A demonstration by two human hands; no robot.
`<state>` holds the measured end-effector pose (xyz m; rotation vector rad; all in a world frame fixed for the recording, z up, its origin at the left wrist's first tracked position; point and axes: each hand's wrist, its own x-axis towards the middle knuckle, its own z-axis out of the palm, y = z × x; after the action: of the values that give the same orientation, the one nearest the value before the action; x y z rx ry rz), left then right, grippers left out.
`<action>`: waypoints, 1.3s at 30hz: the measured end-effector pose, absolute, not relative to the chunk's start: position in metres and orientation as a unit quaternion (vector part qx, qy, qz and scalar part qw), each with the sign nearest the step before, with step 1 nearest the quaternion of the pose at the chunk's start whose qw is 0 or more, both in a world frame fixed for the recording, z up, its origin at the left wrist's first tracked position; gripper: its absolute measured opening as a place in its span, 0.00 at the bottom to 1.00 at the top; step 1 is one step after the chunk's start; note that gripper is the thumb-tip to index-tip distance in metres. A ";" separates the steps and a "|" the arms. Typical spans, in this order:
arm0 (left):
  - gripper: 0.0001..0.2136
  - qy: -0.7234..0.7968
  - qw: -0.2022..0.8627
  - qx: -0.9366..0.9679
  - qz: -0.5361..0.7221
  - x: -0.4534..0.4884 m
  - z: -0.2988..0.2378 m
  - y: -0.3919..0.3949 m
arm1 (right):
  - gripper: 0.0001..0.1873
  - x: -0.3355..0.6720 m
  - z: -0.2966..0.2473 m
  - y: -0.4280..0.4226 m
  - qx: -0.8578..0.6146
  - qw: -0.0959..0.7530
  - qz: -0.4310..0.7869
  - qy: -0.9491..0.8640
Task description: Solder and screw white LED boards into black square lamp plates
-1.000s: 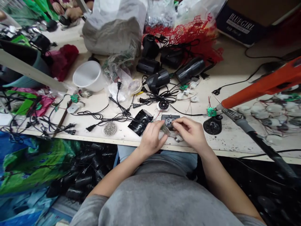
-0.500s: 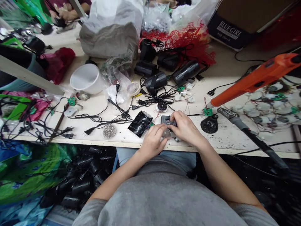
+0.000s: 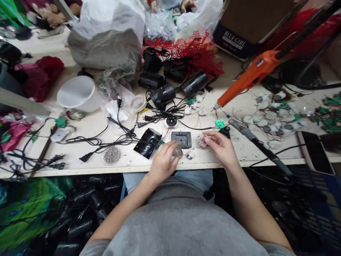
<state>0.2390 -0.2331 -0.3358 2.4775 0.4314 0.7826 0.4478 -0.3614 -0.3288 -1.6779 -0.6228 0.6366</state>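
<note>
My left hand (image 3: 163, 161) rests at the table's near edge, fingers curled around a small clear rounded piece (image 3: 177, 153). My right hand (image 3: 221, 147) lies to the right of it, fingertips pinching a small clear, pinkish part (image 3: 201, 140). Between the two hands a dark grey square frame (image 3: 181, 139) lies flat on the table. A tiny white part (image 3: 190, 154) with thin wires sits just in front of the frame. A black rectangular casing (image 3: 147, 143) lies left of my left hand.
An orange tool (image 3: 249, 79) hangs over the right side above a soldering iron holder (image 3: 246, 132). Many white discs and green boards (image 3: 277, 112) spread at the right. Black housings (image 3: 162, 95), cords, a white bowl (image 3: 76, 94), a disc of small beads (image 3: 111, 155) and bags crowd the back.
My hands have come apart: the right moved right with the small clear part, the left stayed near the edge. The grey frame now lies uncovered. The view has shifted rightward.
</note>
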 end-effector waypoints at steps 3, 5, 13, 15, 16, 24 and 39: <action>0.18 0.170 0.258 0.909 0.281 0.239 -0.333 -0.232 | 0.18 0.444 -0.328 -0.362 -0.727 0.582 0.249 -0.268; 0.18 0.179 0.260 0.907 0.279 0.239 -0.331 -0.231 | 0.16 0.440 -0.327 -0.355 -0.728 0.580 0.236 -0.278; 0.18 0.194 0.273 0.900 0.279 0.234 -0.330 -0.233 | 0.18 0.430 -0.322 -0.322 -0.686 0.567 0.296 -0.347; 0.19 0.196 0.280 0.896 0.284 0.232 -0.331 -0.233 | 0.17 0.431 -0.326 -0.320 -0.685 0.559 0.290 -0.367; 0.19 0.195 0.282 0.895 0.286 0.231 -0.332 -0.233 | 0.17 0.432 -0.328 -0.320 -0.685 0.555 0.283 -0.377; 0.17 0.191 0.289 0.894 0.284 0.233 -0.333 -0.233 | 0.07 0.419 -0.332 -0.326 -0.705 0.487 0.063 -0.512; 0.17 0.188 0.288 0.891 0.297 0.232 -0.333 -0.232 | 0.10 0.419 -0.330 -0.324 -0.675 0.367 -0.053 -0.638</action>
<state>0.2318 -0.2323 -0.3325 2.3792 0.5014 0.7938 0.4186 -0.3237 -0.3304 -1.7335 -1.6386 -0.1361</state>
